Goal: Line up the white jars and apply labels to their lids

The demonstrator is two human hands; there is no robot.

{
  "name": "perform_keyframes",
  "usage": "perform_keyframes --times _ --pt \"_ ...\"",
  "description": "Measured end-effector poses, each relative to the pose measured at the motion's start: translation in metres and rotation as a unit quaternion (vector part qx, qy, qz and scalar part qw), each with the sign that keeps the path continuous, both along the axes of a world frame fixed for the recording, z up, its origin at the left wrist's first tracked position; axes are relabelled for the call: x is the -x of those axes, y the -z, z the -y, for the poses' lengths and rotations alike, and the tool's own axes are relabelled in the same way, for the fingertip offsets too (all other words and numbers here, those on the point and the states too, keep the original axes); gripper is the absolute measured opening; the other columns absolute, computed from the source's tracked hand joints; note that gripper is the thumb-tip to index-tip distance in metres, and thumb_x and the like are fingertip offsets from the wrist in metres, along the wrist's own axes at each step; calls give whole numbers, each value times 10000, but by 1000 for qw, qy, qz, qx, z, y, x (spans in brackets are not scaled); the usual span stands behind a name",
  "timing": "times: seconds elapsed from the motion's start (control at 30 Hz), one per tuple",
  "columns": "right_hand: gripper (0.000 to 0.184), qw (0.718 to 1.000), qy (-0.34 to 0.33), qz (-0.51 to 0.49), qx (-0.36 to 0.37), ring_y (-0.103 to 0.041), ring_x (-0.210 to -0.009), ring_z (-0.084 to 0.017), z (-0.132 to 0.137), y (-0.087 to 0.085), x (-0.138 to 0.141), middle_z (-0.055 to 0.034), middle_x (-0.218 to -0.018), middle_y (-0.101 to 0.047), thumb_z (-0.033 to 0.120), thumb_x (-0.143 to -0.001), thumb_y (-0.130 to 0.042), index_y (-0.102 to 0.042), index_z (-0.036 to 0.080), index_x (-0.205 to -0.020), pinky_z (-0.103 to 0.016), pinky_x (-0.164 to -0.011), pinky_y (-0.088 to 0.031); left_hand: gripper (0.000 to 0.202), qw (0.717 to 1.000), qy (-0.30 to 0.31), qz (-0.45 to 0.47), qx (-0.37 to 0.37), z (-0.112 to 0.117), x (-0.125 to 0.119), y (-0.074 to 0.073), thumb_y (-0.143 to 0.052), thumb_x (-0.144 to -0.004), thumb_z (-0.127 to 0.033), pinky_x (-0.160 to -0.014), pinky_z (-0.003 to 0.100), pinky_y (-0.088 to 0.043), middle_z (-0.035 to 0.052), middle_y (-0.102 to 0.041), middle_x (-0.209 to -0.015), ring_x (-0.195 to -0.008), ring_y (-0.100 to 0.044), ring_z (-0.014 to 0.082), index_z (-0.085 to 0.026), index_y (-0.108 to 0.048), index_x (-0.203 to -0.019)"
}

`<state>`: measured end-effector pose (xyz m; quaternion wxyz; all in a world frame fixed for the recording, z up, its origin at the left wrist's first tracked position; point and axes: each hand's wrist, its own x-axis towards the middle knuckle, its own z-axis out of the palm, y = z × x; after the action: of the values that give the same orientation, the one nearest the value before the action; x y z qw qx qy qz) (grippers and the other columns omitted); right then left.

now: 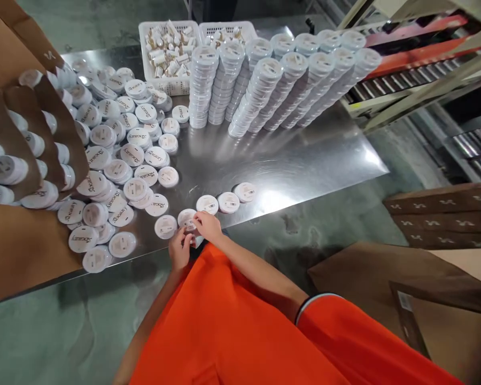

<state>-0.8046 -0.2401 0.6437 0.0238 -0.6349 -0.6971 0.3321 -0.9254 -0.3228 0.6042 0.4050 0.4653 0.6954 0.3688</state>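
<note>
Five round white containers (207,203) line the near edge of a metal table (300,160), where a person in an orange garment (232,321) works on the second container from the left (185,217). The right hand (209,227) bends its fingertips over that container's right side; the left hand (180,249) curls at its near rim. Whether either grips it cannot be told. Tall stacks of white containers (256,85) stand beyond, beside a basket of small bottles (142,56).

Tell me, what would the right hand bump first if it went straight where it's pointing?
The right hand would probably meet the round white container just at its fingertips; I can't tell whether they already touch.
</note>
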Motion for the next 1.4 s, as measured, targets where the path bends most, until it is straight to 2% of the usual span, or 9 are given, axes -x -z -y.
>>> perform_keyframes --times 0.1,0.23,0.37,0.77,0.9,1.0,1.1,1.2,1.4 --pt "155 975 -1 -213 57 -635 -790 -128 22 4 3 -15 -916 -693 239 -899 -604 -647 192 -1041 -245 -732 -476 417 987 -125 95 25 4 6 -7 -518 -878 -528 -695 337 -527 91 -750 -816 -741 -671 219 -167 -727 -859" --pt "141 904 74 -405 112 -581 -682 -126 40 12 12 28 -747 -591 223 -808 -616 -603 190 -944 -263 -676 -492 434 981 -140 134 18 9 12 -13 -549 -849 -580 -674 314 -510 46 -683 -703 -699 -633 192 -174 -673 -760" --pt "176 904 75 -405 112 -568 -662 -122 42 10 13 48 -719 -571 189 -765 -625 -595 200 -938 -269 -686 -480 428 975 -110 195 -3 14 19 -17 -632 -783 -572 -782 328 -535 73 -716 -930 -857 -663 198 -177 -658 -945" --pt "94 943 66 -320 67 -523 -609 -111 48 5 17 44 -651 -574 257 -804 -592 -570 203 -731 -228 -601 -408 356 994 -77 74 31 25 18 -14 -499 -847 -516 -621 281 -434 -4 -605 -609 -612 -558 157 -223 -538 -648" --pt "111 958 92 -270 24 -541 -659 -125 39 11 21 25 -684 -600 252 -783 -603 -583 197 -689 -240 -651 -415 441 992 -103 -58 51 28 30 -7 -497 -861 -519 -568 285 -383 -16 -509 -492 -528 -492 151 -238 -433 -527" --pt "124 961 131 -245 -2 -555 -688 -138 27 19 22 9 -729 -623 265 -778 -623 -599 195 -679 -258 -689 -440 387 982 -74 -175 13 29 50 4 -492 -901 -423 -757 354 -492 94 -719 -775 -829 -669 237 -233 -475 -564" --pt "129 971 120 -206 -12 -561 -727 -150 17 28 20 -1 -758 -628 268 -797 -620 -624 195 -691 -271 -723 -458 334 969 62 -235 -48 26 66 17 -534 -897 -331 -1091 509 -395 138 -682 -1286 -1322 -521 338 -220 -507 -583" --pt "141 983 94 -157 -27 -561 -777 -162 11 36 19 -12 -779 -610 250 -825 -605 -637 193 -700 -287 -763 -463 313 951 153 -267 -37 24 65 24 -547 -896 -267 -1110 564 -388 107 -599 -1415 -1391 -452 367 -210 -531 -589" --pt "131 996 31 -77 -12 -557 -883 -178 4 37 35 -47 -893 -607 200 -867 -616 -681 185 -754 -302 -840 -441 287 946 145 -290 -8 25 40 21 -510 -929 -284 -1015 568 -476 64 -620 -1394 -1380 -460 382 -208 -634 -681"
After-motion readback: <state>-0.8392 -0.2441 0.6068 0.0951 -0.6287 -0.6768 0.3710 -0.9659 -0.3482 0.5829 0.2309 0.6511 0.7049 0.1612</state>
